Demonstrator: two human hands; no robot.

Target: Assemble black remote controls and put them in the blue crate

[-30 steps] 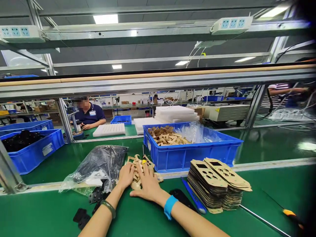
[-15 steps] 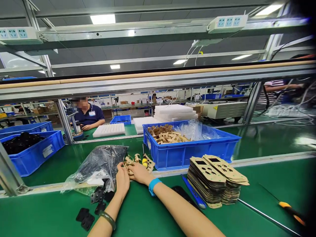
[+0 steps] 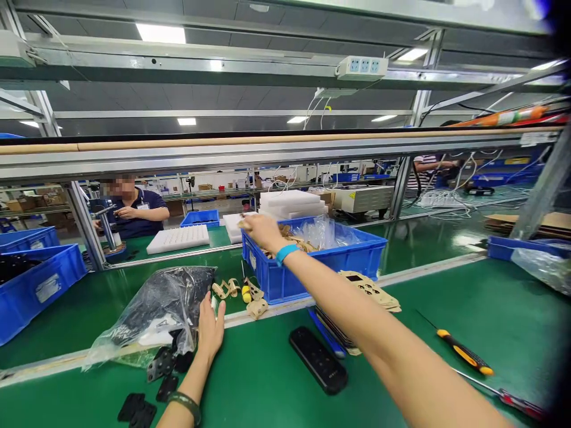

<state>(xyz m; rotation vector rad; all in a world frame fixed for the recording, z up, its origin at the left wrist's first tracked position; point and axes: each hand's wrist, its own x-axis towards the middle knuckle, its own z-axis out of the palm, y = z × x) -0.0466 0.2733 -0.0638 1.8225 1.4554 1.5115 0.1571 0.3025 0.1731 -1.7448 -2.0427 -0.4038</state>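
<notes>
My right hand (image 3: 264,232) is over the near-left side of a blue bin (image 3: 319,270), its fingers closed on tan paper scraps that show at the fingertips. More tan scraps lie in the bin beside clear plastic. My left hand (image 3: 211,328) is open, thumb apart from the fingers, at the right edge of a clear plastic bag (image 3: 167,303) of dark parts. Several curled tan scraps (image 3: 232,288) and a yellow-handled tool (image 3: 246,293) lie beyond it. Part of a stack of tan cut-out sheets (image 3: 372,289) is hidden behind my right forearm.
A black remote-like device (image 3: 317,359) lies on the green bench beside a blue knife-like tool (image 3: 328,333). Two screwdrivers lie to the right, one orange and black (image 3: 466,352). Black pads (image 3: 136,409) are at the lower left. Across the bench sits a person (image 3: 140,205) in dark blue.
My right hand has lifted from the scraps beside the bag up over the bin, carrying some. My left hand has opened and stayed near the bag. The view has swung right, exposing the black device.
</notes>
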